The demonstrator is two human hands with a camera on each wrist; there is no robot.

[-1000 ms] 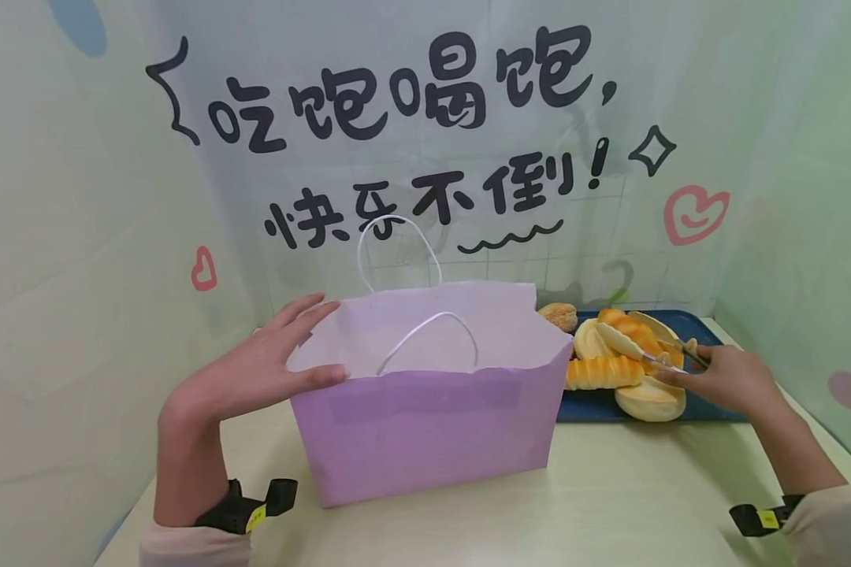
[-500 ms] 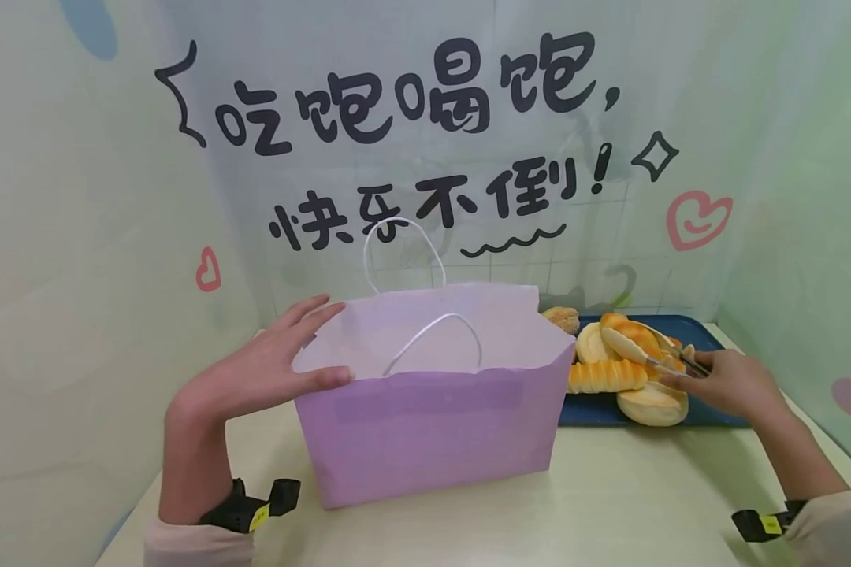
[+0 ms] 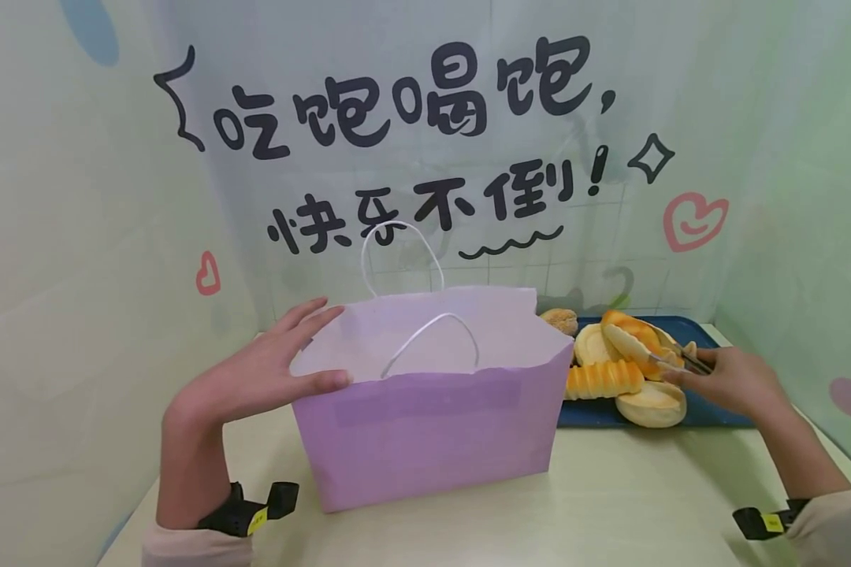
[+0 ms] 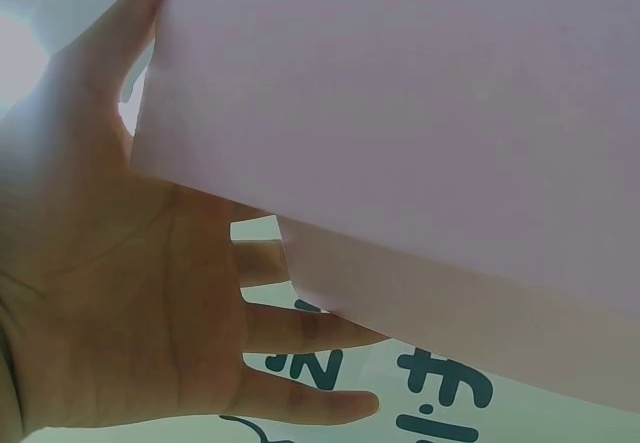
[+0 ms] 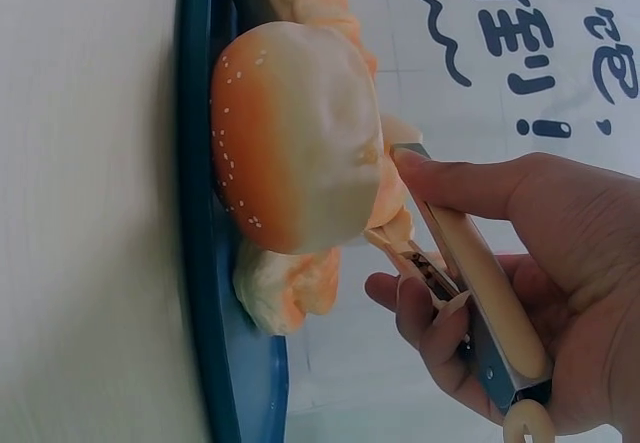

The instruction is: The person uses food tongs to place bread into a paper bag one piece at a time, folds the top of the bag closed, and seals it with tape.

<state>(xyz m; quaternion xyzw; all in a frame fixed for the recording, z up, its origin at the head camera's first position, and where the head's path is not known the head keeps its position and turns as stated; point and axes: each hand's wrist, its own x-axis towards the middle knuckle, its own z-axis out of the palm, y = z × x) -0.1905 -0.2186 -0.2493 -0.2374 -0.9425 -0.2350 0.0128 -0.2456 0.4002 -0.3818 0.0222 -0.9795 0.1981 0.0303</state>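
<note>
**Painted slogan on the backdrop**

The only readable writing stands on the pale green backdrop [image 3: 425, 142] behind the table. Its upper line, in thick black rounded characters, reads 吃饱喝饱 [image 3: 404, 98] followed by a comma. The lower line reads 快乐不倒 [image 3: 425, 206] and ends in an exclamation mark [image 3: 596, 167]. Parts of the same black lettering show in both wrist views, sideways or cut off, so they cannot be read there. The purple paper bag [image 3: 432, 433] carries no print, and the small yellow tags on the wrist straps [image 3: 258, 517] are too small to read.

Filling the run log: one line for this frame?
left hand: steadies bag | right hand: grips tongs on bread | tray
</note>
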